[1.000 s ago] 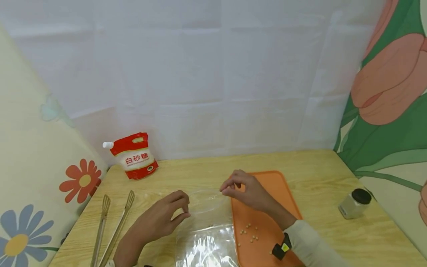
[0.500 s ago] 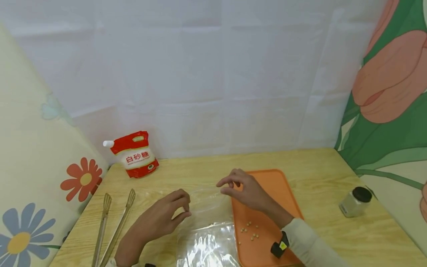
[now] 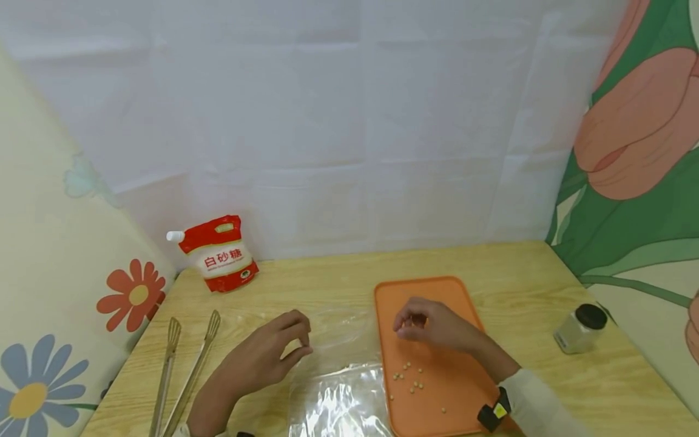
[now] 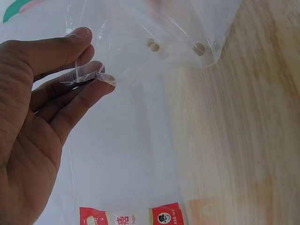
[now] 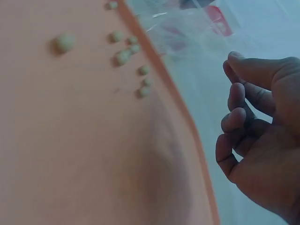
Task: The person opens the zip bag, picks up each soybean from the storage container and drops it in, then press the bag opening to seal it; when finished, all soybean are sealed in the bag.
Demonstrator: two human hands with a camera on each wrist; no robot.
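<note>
My left hand (image 3: 256, 358) pinches the upper edge of a clear plastic bag (image 3: 338, 403), which lies along the left side of an orange tray (image 3: 431, 419). In the left wrist view the thumb stands apart from the fingers at the mouth of the bag (image 4: 131, 28), and a few pale round beans (image 4: 199, 48) show inside it. My right hand (image 3: 434, 328) hovers over the tray, fingers bent, thumb near the index finger; nothing shows between them in the right wrist view. Several more pale beans (image 3: 416, 385) lie scattered on the tray below it.
Metal tongs (image 3: 196, 370) lie at the left of the wooden table (image 3: 306, 279). Behind them stands a red and white sugar pouch (image 3: 222, 255) with a white cap. A small jar (image 3: 580, 329) with a black lid stands at the right. A white sheet hangs behind.
My right hand has moved from above the bag's mouth rightward and nearer, over the tray. Its fingers have drawn closer together. The left hand stays at the bag's edge.
</note>
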